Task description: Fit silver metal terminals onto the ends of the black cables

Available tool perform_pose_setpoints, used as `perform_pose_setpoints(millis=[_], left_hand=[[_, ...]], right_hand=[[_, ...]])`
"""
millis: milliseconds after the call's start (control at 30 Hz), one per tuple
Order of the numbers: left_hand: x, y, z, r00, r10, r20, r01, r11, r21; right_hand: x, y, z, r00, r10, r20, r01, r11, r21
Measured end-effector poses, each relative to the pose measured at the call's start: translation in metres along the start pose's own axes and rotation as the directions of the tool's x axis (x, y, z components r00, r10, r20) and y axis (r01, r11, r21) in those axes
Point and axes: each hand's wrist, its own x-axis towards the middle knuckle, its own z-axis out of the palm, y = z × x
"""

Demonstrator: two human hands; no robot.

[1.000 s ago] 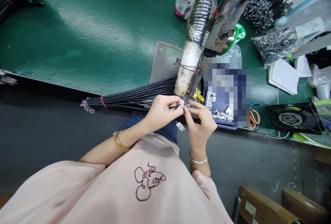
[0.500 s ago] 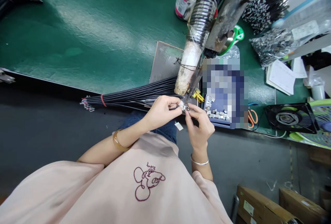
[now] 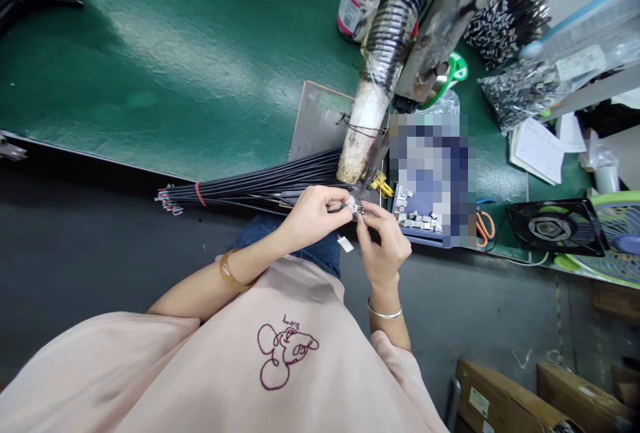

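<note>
My left hand (image 3: 319,213) is closed in a pinch on a thin cable, most of which the fingers hide. A small white piece shows at its fingertips. Opposite it, my right hand (image 3: 383,239) pinches a small silvery metal connector (image 3: 359,209) between thumb and forefinger. The two sets of fingertips nearly meet, and I cannot tell whether connector and cable are joined. Below them hangs a white plug (image 3: 345,243) on thin wires. Behind my left hand lies a bundle of black cables (image 3: 250,183), tied with a red band (image 3: 200,194).
A ribbed extraction hose (image 3: 395,26) with a white nozzle hangs just above my hands. To the right are a blue tray (image 3: 425,242) of metal connectors, orange scissors (image 3: 484,227) and a black fan (image 3: 557,227). A plastic jar (image 3: 356,6) stands farther back on the green table (image 3: 175,73).
My hands hold nearly the same pose. The right hand has shifted very slightly left, and the view has turned a little.
</note>
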Motion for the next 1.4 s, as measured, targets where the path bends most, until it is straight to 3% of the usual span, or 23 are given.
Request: perform_pose_setpoints(millis=[100, 233, 333, 433, 500, 567, 633, 700, 800, 900, 1033, 1100, 1267, 1333, 1400], left_hand=[[-0.001, 0.0, -0.001, 1.0, 0.0, 0.018, 0.0, 1.0, -0.006], [-0.003, 0.004, -0.008, 0.99, -0.002, 0.139, 0.017, 0.994, -0.105], [-0.007, 0.008, -0.015, 0.984, 0.003, 0.177, 0.021, 0.991, -0.131], [-0.011, 0.009, -0.019, 0.98, 0.029, 0.199, -0.009, 0.995, -0.1], [-0.013, 0.009, -0.02, 0.973, 0.034, 0.229, -0.014, 0.996, -0.088], [-0.015, 0.008, -0.019, 0.976, 0.029, 0.215, -0.011, 0.996, -0.084], [-0.016, 0.007, -0.018, 0.983, 0.025, 0.181, -0.011, 0.997, -0.079], [-0.017, 0.008, -0.017, 0.985, 0.029, 0.169, -0.017, 0.997, -0.072], [-0.017, 0.007, -0.016, 0.984, 0.048, 0.17, -0.042, 0.998, -0.035], [-0.017, 0.002, -0.015, 0.984, 0.075, 0.16, -0.077, 0.997, 0.003], [-0.017, -0.003, -0.013, 0.98, 0.112, 0.163, -0.113, 0.994, -0.009], [-0.016, -0.003, -0.012, 0.982, 0.102, 0.161, -0.102, 0.995, -0.009], [-0.015, 0.001, -0.013, 0.985, 0.005, 0.173, 0.017, 0.992, -0.125], [-0.014, 0.002, -0.012, 0.988, -0.002, 0.156, 0.029, 0.984, -0.173], [-0.013, 0.002, -0.011, 0.991, -0.003, 0.137, 0.029, 0.982, -0.187]], right_hand=[[-0.001, 0.0, -0.004, 0.999, -0.041, 0.018, 0.041, 0.999, -0.022], [0.0, 0.0, -0.009, 0.999, -0.048, 0.026, 0.048, 0.999, 0.006], [0.001, 0.0, -0.008, 0.991, 0.137, -0.002, -0.135, 0.978, 0.161], [0.002, 0.002, -0.007, 0.908, 0.391, 0.149, -0.419, 0.845, 0.333], [0.001, 0.003, -0.008, 0.857, 0.462, 0.227, -0.514, 0.791, 0.333], [0.0, 0.001, -0.01, 0.881, 0.455, 0.13, -0.473, 0.846, 0.247], [-0.002, -0.004, -0.013, 0.932, 0.362, 0.003, -0.361, 0.927, 0.102], [-0.003, -0.01, -0.015, 0.971, 0.24, 0.027, -0.239, 0.971, -0.02], [-0.001, -0.017, -0.013, 0.978, 0.167, 0.126, -0.158, 0.984, -0.078], [0.001, -0.017, -0.011, 0.942, 0.272, 0.199, -0.283, 0.959, 0.025], [0.0, -0.011, -0.012, 0.852, 0.386, 0.352, -0.48, 0.845, 0.236], [-0.002, -0.008, -0.013, 0.852, 0.427, 0.303, -0.507, 0.817, 0.275], [-0.005, -0.006, -0.015, 0.876, 0.475, -0.086, -0.401, 0.815, 0.417], [-0.005, -0.007, -0.014, 0.872, 0.473, -0.127, -0.381, 0.818, 0.431], [-0.006, -0.008, -0.012, 0.887, 0.453, -0.091, -0.392, 0.842, 0.369]])
